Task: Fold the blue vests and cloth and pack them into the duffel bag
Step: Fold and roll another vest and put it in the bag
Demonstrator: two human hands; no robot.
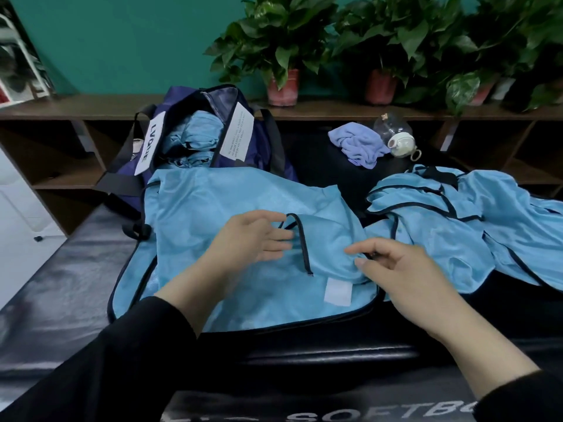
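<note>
A light blue vest (243, 205) is lying spread across the middle of the frame on the dark padded desk (61, 284), and the folding step is in hand. The left hand (256, 239) is resting on the vest with its fingers straight and relaxed, beside a dark trim strap (301, 242). The right hand (393, 269) is pinching a fold of the vest's right edge between thumb and fingers. In the upper left of the frame the navy duffel bag (195, 138) is standing open with folded blue vests (189, 141) already inside. At the right of the frame a heap of unfolded vests (472, 220) is waiting, and at upper centre right the lilac cloth (359, 144) is lying crumpled, touching a glass teapot (396, 135). The next move probably calls for carrying the pinched edge leftward over the middle while the left hand is pinning the fabric, keeping the loose strap tucked inside the fold.
</note>
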